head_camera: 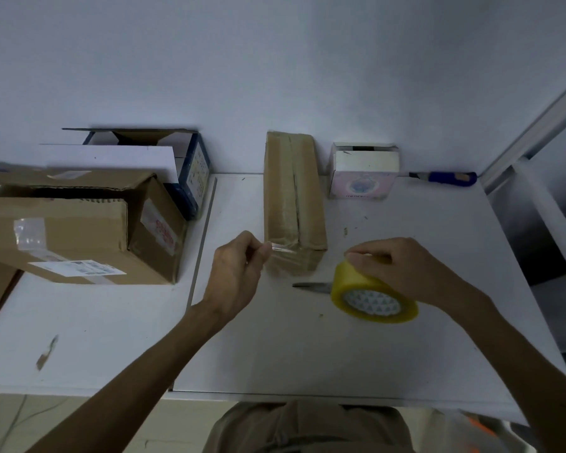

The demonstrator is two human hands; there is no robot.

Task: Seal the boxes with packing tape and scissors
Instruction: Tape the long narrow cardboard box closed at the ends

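Yellow tape roll [373, 295] sits right of centre in the frame, tilted on the white table [275, 348], patterned core facing me. Right hand [402, 269] grips it from above, fingers curled over the upper rim. Left hand [239, 269], centre frame, pinches a short clear tape strip [283, 249] between thumb and fingertips. The strip runs rightward onto the near end of the long brown box [293, 197]. I cannot tell whether it is joined to the roll or cut free.

The long box lies lengthwise up the middle of the frame, with glossy tape along its top seam and over its near end. Scissors [311, 287] lie flat on the table just below it, handles hidden behind the roll.

Handling, my judgement:
- Strip: thin, limp and sticky on one face, likely to fold on itself or cling to fingers. I would hold it at the very tip, keep it taut, and smooth it from the box outward.
- Roll: stiff and light, best taken by the rim or through the core.
- Box: looks light and may slide under pressure, so brace it.

Upper left: blue patterned box [193, 171], top open. Left edge: large brown carton [79, 230]. Right of the long box: small pink-and-white box [363, 174]. All three look unsealed.
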